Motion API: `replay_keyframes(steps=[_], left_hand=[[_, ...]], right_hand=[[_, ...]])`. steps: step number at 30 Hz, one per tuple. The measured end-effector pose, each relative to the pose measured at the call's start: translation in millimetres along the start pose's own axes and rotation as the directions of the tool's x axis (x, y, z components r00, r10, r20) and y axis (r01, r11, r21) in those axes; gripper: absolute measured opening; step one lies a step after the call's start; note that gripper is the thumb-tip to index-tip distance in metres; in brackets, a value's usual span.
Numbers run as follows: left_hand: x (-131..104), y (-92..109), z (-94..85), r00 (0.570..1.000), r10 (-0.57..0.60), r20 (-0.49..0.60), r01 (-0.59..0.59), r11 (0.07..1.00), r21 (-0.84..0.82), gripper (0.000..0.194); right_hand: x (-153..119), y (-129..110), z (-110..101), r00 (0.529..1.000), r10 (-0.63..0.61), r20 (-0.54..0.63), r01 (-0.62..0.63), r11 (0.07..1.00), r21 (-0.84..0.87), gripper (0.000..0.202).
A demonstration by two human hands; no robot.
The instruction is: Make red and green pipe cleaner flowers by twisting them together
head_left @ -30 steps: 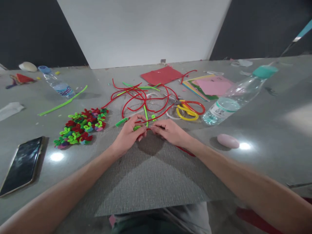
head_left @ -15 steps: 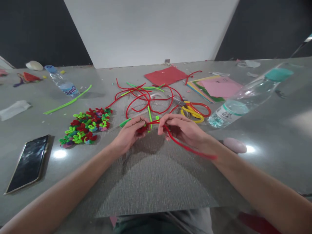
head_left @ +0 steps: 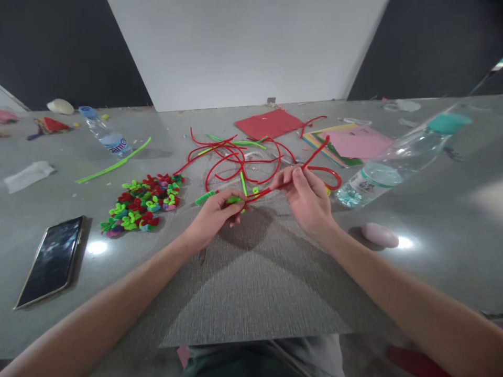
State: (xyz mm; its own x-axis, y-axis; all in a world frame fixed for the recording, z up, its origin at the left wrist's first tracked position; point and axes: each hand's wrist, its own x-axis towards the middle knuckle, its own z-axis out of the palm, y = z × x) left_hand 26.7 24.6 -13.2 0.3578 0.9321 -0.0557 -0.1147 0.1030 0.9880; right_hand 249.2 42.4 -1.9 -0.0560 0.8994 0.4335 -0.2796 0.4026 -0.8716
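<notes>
A red pipe cleaner (head_left: 260,194) stretches between my hands, its loose end rising past the right fingertips. My left hand (head_left: 222,209) pinches one end of it, and a bit of green fuzzy pipe cleaner shows between those fingers too. With thumb and fingers closed, my right hand (head_left: 306,196) grips the strand further along. Just behind lies a tangle of red pipe cleaners (head_left: 236,152) with some green ones. Left of my hands, many small red and green pipe-cleaner flowers (head_left: 143,201) sit in a cluster. Scissors (head_left: 334,177) lie partly hidden behind my right hand.
At left are a phone (head_left: 51,262), a small water bottle (head_left: 106,133) and a green pipe cleaner (head_left: 116,165). A larger bottle (head_left: 404,157) leans at right, near a pink oval object (head_left: 379,235). Coloured paper sheets (head_left: 357,140) and a red sheet (head_left: 269,123) lie behind.
My right hand has moved right and turned upward, drawing the red strand out longer. Its free end now points up and away instead of down over my wrist.
</notes>
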Motion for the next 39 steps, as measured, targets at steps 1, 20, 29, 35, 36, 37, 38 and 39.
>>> replay_keyframes(steps=[1,20,29,35,36,37,38,39], left_hand=[[0.4,-0.3,-0.7,1.000,0.010,0.008,-0.010,1.000,-0.016,0.018],[-5.3,-11.9,3.2,0.982,0.189,0.005,-0.161,0.820,0.550,0.043],[-11.2,-2.0,2.8,0.934,0.306,0.183,-0.353,0.723,0.594,0.065],[-7.9,-6.7,1.4,0.928,0.344,0.140,-0.355,0.708,0.610,0.038],[-8.0,-6.2,1.7,0.934,0.332,0.135,-0.346,0.739,0.577,0.034],[-8.4,-5.1,2.0,0.941,0.312,0.132,-0.333,0.781,0.529,0.030],[-8.9,-3.4,2.4,0.950,0.285,0.130,-0.312,0.828,0.466,0.028],[-9.6,-1.3,2.9,0.959,0.254,0.125,-0.283,0.875,0.393,0.028]], right_hand=[[-0.1,0.5,0.0,1.000,0.002,0.000,-0.002,1.000,0.031,0.031],[-14.2,-6.0,7.6,0.910,-0.102,0.401,0.314,0.801,-0.509,0.044],[-14.7,-1.8,6.8,0.918,-0.030,0.395,0.287,0.738,-0.611,0.044],[-14.2,-0.9,5.9,0.911,0.029,0.412,0.252,0.750,-0.611,0.045],[-13.9,-0.7,5.8,0.904,0.037,0.426,0.254,0.756,-0.603,0.046],[-13.7,-0.3,5.7,0.895,0.048,0.443,0.252,0.766,-0.592,0.046],[-13.5,0.1,5.6,0.885,0.066,0.461,0.242,0.780,-0.577,0.046],[-13.6,0.6,5.5,0.874,0.092,0.477,0.222,0.797,-0.561,0.046]])
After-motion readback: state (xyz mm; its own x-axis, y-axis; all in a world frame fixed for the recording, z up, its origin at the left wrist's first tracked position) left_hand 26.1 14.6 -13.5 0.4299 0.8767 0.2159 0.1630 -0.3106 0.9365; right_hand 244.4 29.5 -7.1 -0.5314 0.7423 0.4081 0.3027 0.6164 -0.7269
